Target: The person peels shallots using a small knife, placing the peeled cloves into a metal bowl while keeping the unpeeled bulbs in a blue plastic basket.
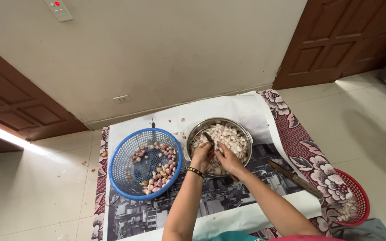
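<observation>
Both over the round shiny metal pot [245,132] so peels drop in: left hand [201,155] pinching a small knife [209,138], right hand [228,159] curled round a clove, blue plastic basket [120,157] just left.

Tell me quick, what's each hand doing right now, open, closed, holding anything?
Left hand: fingers curled shut on a small knife over the steel pot.
Right hand: fingers curled in the pot; what they hold cannot be told.

A blue basket [144,163] at nine o'clock, a silvery steel pot [220,147] at centre, a red basket [357,201] at four o'clock, on a maroon floral mat [307,156].
</observation>
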